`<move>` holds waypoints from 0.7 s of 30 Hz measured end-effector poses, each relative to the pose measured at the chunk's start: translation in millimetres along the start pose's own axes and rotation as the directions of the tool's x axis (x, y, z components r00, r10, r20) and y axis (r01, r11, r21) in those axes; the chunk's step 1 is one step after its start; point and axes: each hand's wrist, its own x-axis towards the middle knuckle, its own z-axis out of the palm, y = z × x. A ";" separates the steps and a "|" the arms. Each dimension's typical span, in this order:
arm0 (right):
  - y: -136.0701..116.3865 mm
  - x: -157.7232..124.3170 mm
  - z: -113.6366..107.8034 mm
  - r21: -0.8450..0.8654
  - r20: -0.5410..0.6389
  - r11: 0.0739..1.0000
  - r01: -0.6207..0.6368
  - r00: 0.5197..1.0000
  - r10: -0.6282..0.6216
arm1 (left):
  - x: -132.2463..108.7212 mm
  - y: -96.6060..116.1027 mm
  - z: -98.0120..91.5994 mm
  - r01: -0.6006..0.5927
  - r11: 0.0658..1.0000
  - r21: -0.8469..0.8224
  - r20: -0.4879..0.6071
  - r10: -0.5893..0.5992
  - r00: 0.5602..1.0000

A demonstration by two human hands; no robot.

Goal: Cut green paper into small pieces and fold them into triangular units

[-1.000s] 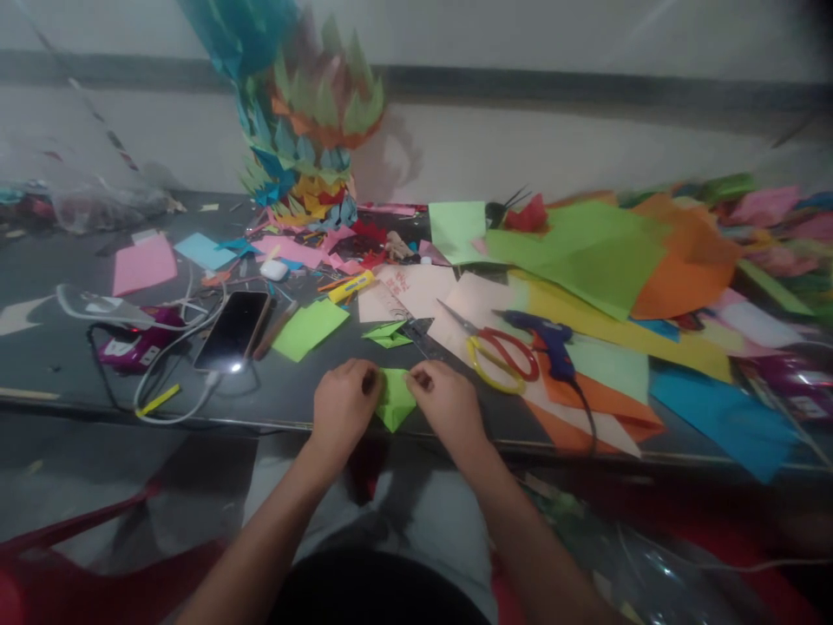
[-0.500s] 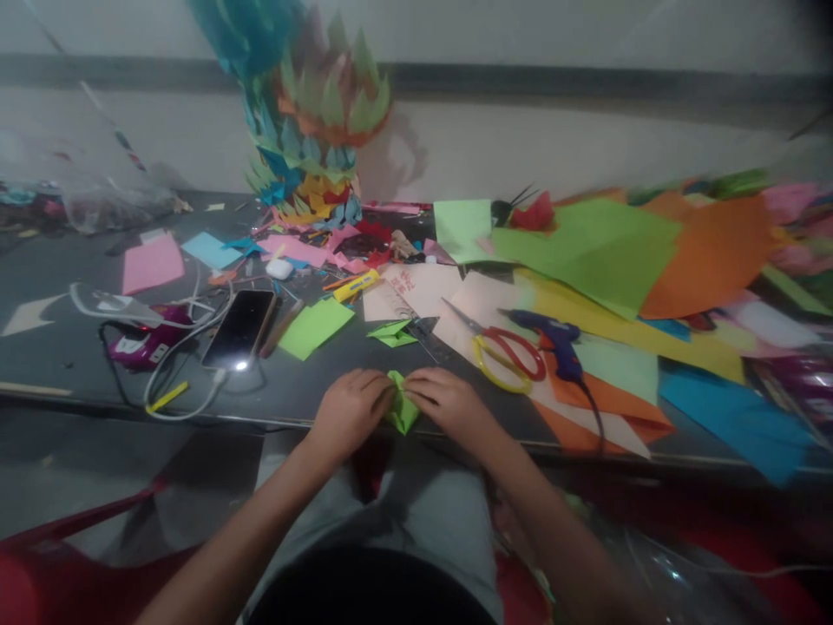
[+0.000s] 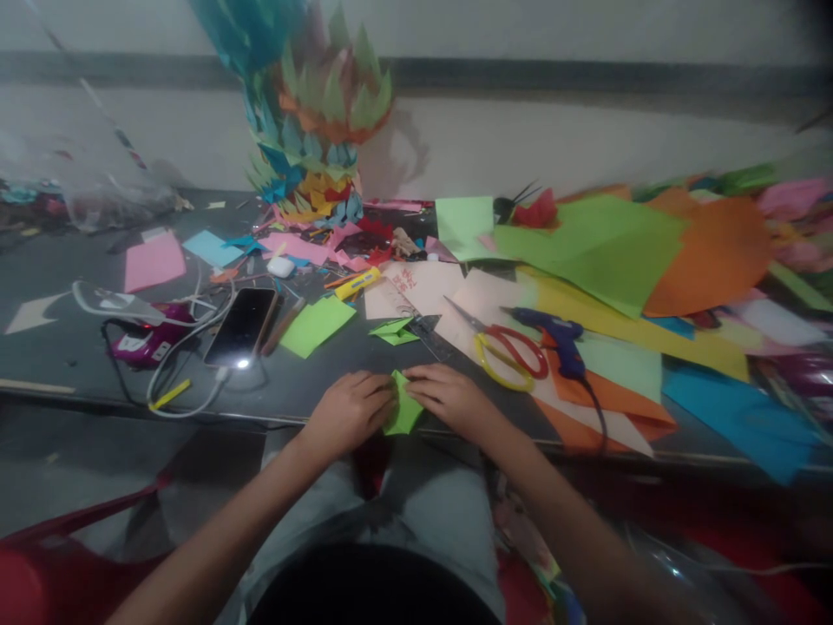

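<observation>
A small folded piece of green paper (image 3: 404, 410) lies at the table's front edge, between my two hands. My left hand (image 3: 355, 406) grips its left side, the fingers bent and pressed together on it. On its right side my right hand (image 3: 449, 395) has its fingers closed on the upper part of the paper. The fingertips hide some of the folds. Just beyond my hands rests another folded green paper piece (image 3: 396, 331). A stack of flat green paper squares (image 3: 317, 326) is to its left.
Scissors (image 3: 511, 360) and a blue glue gun (image 3: 553, 334) lie to the right, by large coloured sheets (image 3: 599, 252). A phone (image 3: 242, 328) on a white cable and a purple power socket block (image 3: 153, 338) are at left. A layered paper sculpture (image 3: 312, 130) stands at the back.
The green paper between my hands has turned a little and shows a broader, flatter face. Both hands have shifted slightly on it and still hold it.
</observation>
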 end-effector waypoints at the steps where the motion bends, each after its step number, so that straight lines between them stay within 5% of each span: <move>1: 0.6 0.1 -0.2 -0.007 0.005 1.000 0.016 1.000 -0.016 | -0.1 -0.3 -0.1 -0.004 1.000 0.003 0.000 0.004 1.000; 21: 2.0 -0.1 0.6 0.016 0.018 1.000 0.016 1.000 -0.016 | -0.3 1.0 -2.0 -0.008 1.000 0.005 0.005 0.008 1.000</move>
